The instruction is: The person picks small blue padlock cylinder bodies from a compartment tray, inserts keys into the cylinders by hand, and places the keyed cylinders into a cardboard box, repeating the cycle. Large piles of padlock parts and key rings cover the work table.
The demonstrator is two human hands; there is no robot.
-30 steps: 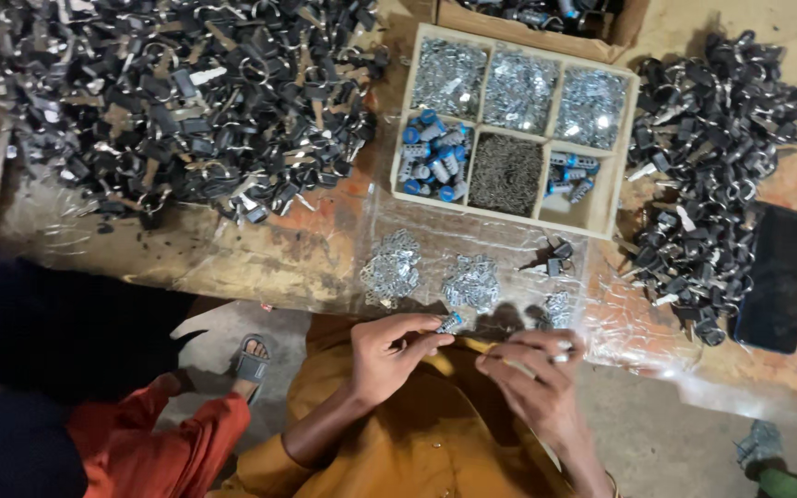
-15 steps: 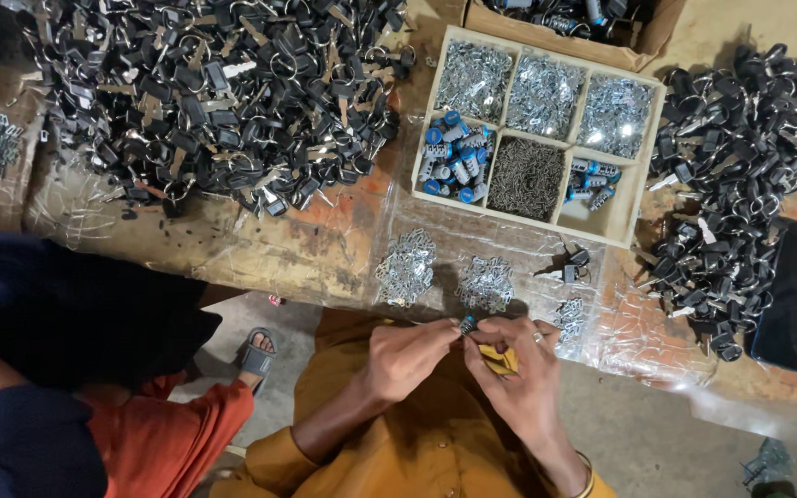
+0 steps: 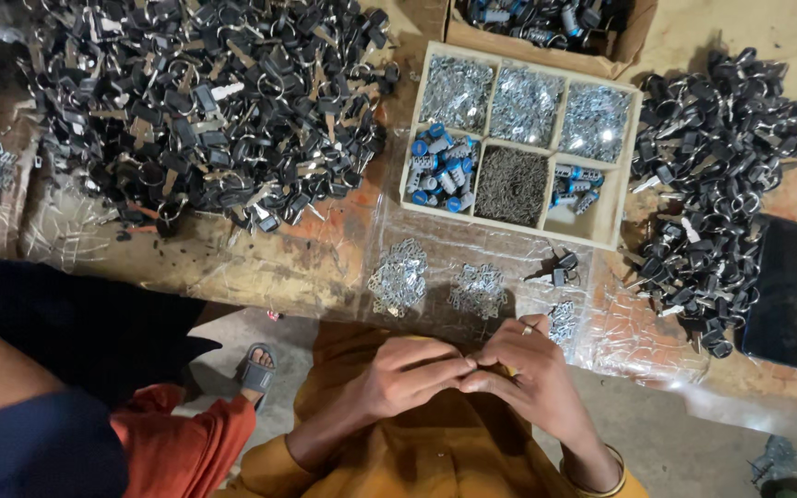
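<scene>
Right now your left hand and right hand pinch fingertips together on something too small to identify. At eleven o'clock, the big heap of black keys waits; a smaller heap sits at two o'clock, so I judge plenty left.

I cannot tell what my left hand and right hand pinch; the fingers hide it. At twelve o'clock the cardboard box is cut off. At nine o'clock, a person's sleeve leaves the frame.

Workshop: key piles, parts tray.
</scene>
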